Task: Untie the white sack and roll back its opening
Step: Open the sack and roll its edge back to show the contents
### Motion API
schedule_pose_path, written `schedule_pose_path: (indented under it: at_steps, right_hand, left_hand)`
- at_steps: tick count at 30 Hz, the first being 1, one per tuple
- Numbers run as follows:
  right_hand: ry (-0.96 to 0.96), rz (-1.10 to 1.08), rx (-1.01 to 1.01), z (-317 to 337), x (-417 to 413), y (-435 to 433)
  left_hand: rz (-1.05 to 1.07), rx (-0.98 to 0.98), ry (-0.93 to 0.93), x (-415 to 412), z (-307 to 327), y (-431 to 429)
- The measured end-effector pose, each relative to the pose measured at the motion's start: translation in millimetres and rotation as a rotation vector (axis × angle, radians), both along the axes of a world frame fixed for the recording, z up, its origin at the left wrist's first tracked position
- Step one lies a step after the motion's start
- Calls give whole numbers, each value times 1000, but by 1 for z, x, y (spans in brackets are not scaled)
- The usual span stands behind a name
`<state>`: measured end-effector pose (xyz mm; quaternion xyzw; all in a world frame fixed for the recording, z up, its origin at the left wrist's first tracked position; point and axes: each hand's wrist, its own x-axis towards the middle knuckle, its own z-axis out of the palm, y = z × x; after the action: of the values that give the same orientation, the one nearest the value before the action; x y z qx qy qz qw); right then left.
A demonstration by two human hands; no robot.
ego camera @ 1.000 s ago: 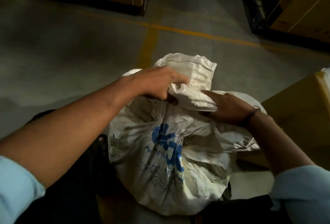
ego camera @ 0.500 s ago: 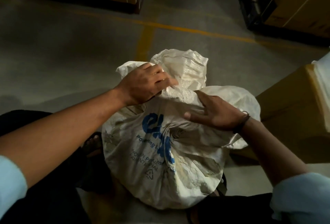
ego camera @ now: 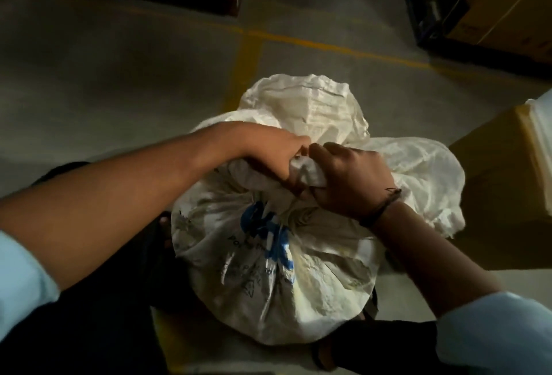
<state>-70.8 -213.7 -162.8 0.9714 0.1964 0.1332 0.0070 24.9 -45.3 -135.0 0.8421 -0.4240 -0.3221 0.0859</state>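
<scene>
Gripping the Knotted Neck, Both Hands On

Both hands are right on the gathered neck of the white sack (ego camera: 277, 270), which stands on the concrete floor (ego camera: 104, 81) between the person's legs. Left hand (ego camera: 273, 155) is curled tight around the bunched fabric; right hand (ego camera: 351, 179) is clenched on the same twist, knuckles almost touching. Loose sack top (ego camera: 307, 108) flares beyond the fists. A cardboard box (ego camera: 504, 183) sits just beside it.
</scene>
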Motion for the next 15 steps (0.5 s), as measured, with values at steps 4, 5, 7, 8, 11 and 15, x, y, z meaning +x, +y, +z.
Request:
schedule_pose_path:
  at_steps: [4, 5, 7, 8, 11, 15]
  right_hand:
    - [369, 285, 214, 3, 6, -13]
    - [465, 326, 273, 3, 5, -17]
    - [611, 295, 366, 6, 3, -19]
    - [662, 239, 399, 8, 3, -18]
    - [778, 114, 376, 11, 0, -14]
    - [1037, -57, 217, 15, -7, -16]
  left_hand:
    - [-137, 152, -75, -6, -8, -10]
    - [-150, 151, -107, -8, -10, -9]
    - [-157, 121, -141, -10, -12, 1]
    - [-154, 102, -148, -12, -12, 7]
    - [-136, 42, -167, -16, -13, 27]
    - [-125, -53, -104, -13, -2, 59]
